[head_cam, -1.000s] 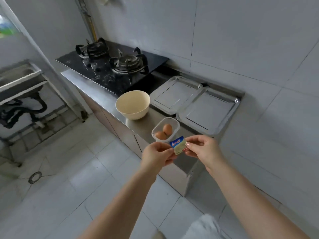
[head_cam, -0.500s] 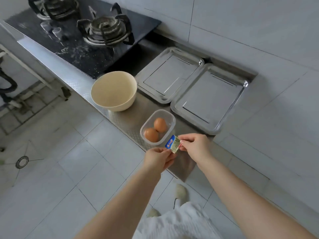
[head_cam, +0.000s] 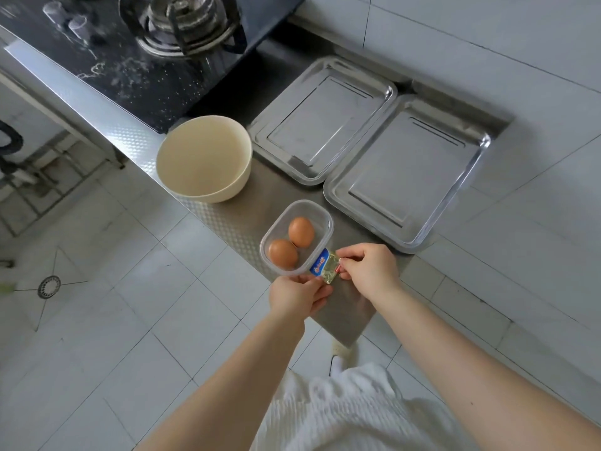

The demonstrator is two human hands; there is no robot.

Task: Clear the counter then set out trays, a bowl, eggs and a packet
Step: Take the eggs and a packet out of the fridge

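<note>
A small blue and gold packet (head_cam: 323, 267) is pinched between my left hand (head_cam: 297, 296) and my right hand (head_cam: 369, 266), just above the steel counter (head_cam: 270, 196) at its near end. Touching the packet's left side is a clear plastic tub (head_cam: 320, 213) with two brown eggs (head_cam: 300, 232) in it. A cream bowl (head_cam: 204, 159) stands upright farther left on the counter. Two flat steel trays lie side by side against the wall, the left tray (head_cam: 322, 120) and the right tray (head_cam: 406, 177).
A black gas hob (head_cam: 136, 63) with a burner (head_cam: 185, 24) fills the far left of the counter. White tiled wall runs behind the trays. The tiled floor with a round drain (head_cam: 48, 287) lies to the left below the counter edge.
The view has come closer and tilted down over the counter. Both hands have lowered the packet to just beside the egg tub, still holding it between them.
</note>
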